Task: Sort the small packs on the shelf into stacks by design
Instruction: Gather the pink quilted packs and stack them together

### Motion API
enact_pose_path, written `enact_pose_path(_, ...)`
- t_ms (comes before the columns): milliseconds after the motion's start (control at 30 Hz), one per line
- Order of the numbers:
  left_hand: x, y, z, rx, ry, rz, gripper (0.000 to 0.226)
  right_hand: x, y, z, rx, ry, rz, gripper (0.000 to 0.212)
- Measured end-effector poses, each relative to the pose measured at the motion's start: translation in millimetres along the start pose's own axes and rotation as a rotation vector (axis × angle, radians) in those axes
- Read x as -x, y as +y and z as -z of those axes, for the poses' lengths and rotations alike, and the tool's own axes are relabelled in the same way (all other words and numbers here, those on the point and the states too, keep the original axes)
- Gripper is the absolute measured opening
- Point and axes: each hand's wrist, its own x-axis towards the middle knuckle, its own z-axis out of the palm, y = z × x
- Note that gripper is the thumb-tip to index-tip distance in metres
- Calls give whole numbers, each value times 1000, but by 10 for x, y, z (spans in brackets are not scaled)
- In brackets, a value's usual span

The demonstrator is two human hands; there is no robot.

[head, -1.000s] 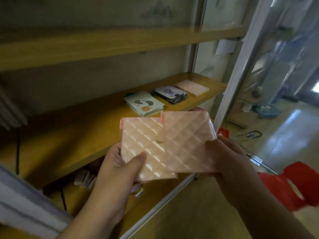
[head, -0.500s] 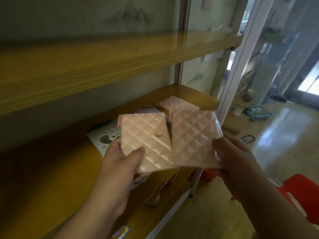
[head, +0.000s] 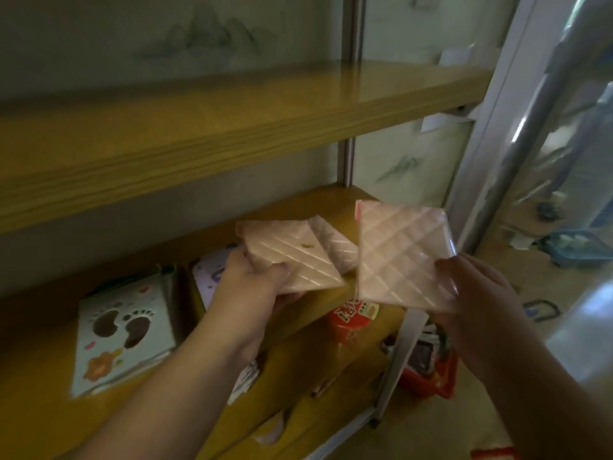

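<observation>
My left hand (head: 255,277) grips a pink quilted pack (head: 292,257) and holds it low over the wooden shelf (head: 39,376), on or just above another pink quilted pack (head: 335,244) lying there. My right hand (head: 471,290) holds a second pink quilted pack (head: 401,257) upright in the air, to the right of the shelf's end. Further left on the shelf lies a white stack with dark footprint shapes and an orange flower (head: 122,333). Between it and my left hand sits a white-and-purple stack (head: 212,277), partly hidden by my hand.
An upper wooden shelf (head: 232,121) overhangs the working shelf. A metal upright (head: 404,356) stands at the shelf's right end. Below are a red round tub (head: 351,323), a red basket with goods (head: 428,370) and loose packs on the lower shelf (head: 245,376).
My left hand has carried its pink pack away from my right hand and down toward the pink pack on the shelf. The view has moved closer to the shelf.
</observation>
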Motion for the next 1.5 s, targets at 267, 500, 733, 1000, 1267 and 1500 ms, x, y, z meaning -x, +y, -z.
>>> enact_pose_path(267, -714, -252, -624, -209, 143, -56, 60, -715, -175, 411, 60, -208, -103, 35)
enact_pose_path(500, -687, -209, -878, -947, 236, -90, 54, -1167, -91, 417, 229, -244, -127, 28)
enact_pose_path(733, -472, -267, -877, -935, 270, -144, 57, -1526, -102, 109, 419, -418, -4, 29)
enact_pose_path(1000, -17, -231, -773, -893, 311, -235, 56, -1744, 1, -502, 679, -616, 163, 8)
enact_pose_path(1267, 203, -153, -649, -921, 372, -266, 57, -1664, 122, -489, 1232, -519, 510, 23)
enact_pose_path(1500, 272, -177, -420, -1104, 438, -271, 59, -1381, 71, -390, 1345, -466, 777, 50)
